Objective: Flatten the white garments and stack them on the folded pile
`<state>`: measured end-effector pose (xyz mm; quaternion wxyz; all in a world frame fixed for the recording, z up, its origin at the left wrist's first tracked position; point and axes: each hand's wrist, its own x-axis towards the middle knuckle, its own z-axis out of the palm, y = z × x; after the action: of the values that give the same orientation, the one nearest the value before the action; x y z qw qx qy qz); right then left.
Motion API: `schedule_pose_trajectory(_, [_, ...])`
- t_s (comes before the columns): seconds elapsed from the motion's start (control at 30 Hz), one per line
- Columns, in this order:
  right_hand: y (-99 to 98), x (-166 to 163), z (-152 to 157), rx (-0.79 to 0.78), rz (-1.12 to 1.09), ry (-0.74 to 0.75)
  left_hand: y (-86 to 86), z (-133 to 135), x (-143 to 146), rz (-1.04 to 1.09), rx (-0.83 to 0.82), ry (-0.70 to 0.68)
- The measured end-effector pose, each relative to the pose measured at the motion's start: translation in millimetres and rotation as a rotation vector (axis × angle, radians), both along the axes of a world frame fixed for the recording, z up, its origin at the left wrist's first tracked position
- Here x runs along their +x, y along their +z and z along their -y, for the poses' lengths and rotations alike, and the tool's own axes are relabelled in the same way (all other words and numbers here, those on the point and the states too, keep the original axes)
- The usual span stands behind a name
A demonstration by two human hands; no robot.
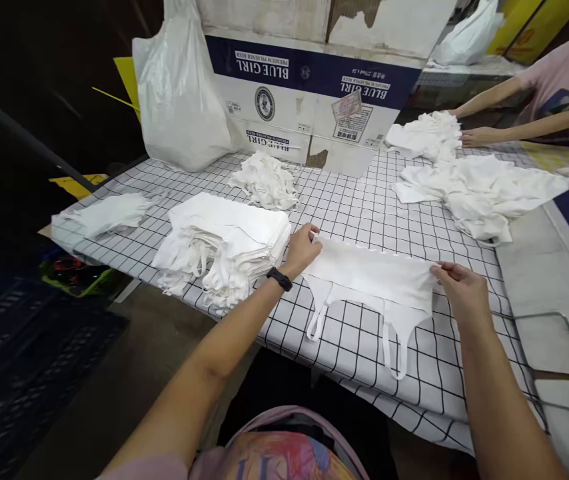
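A white camisole top lies spread flat on the checked cloth, its thin straps pointing toward me. My left hand pinches its upper left corner, close beside a neat stack of white camisoles. At the opposite end, my right hand grips the upper right corner between thumb and fingers. Straps and loose fabric hang off the near side of the stack.
Behind the stack sits a crumpled white garment heap. Upside-down beer cartons and a full white plastic bag stand at the back. A larger garment pile lies right, near a co-worker's hands. A wire frame juts in at right.
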<state>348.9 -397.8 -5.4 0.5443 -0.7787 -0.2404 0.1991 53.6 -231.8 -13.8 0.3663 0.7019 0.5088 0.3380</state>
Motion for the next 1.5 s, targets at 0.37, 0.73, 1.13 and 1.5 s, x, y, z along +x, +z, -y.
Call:
schedule_pose_trajectory(0.37, [30.8,5.9,2.4,0.197,0.083,0.066,38.1,-9.0,-9.6,0.435,-0.148,-0.085])
schedule_pose_trajectory(0.73, [89.6,-0.9,-7.1,0.297,0.218,0.015,97.8,-22.0,-8.6,0.323,0.165,-0.077])
schedule_pose_trajectory(1.13, [167.1,-11.2,-27.0,0.515,0.461,-0.039,188.7,-48.1,-14.6,0.258,0.551,-0.091])
schedule_pose_trajectory(1.5, [209.4,-54.9,-16.0,0.578,0.471,0.1,219.3,-33.7,-62.5,0.226,0.555,-0.029])
